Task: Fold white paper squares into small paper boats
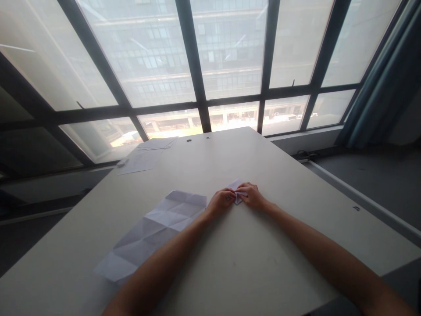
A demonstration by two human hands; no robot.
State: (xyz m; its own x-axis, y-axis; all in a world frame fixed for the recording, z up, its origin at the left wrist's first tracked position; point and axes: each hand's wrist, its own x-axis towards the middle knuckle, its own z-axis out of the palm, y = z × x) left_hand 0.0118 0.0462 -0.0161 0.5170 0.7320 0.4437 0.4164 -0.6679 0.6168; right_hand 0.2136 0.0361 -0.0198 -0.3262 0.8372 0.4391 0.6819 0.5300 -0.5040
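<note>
A small folded piece of white paper (237, 200) lies on the table between my two hands. My left hand (221, 202) is closed on its left side, fingertips pressed to the folds. On the other side my right hand (252, 196) pinches it, with fingers bent over the paper's edge. Part of the folded paper is hidden under the fingers. A larger creased sheet of paper (158, 232), marked with a grid of fold lines, rests to the left, partly behind my left forearm.
The white table (210, 162) reaches to the large windows (230, 48). Several flat sheets of paper (138, 160) lie at its far left, with a small pale object (122, 163) beside them. A blue curtain (378, 83) hangs at the right.
</note>
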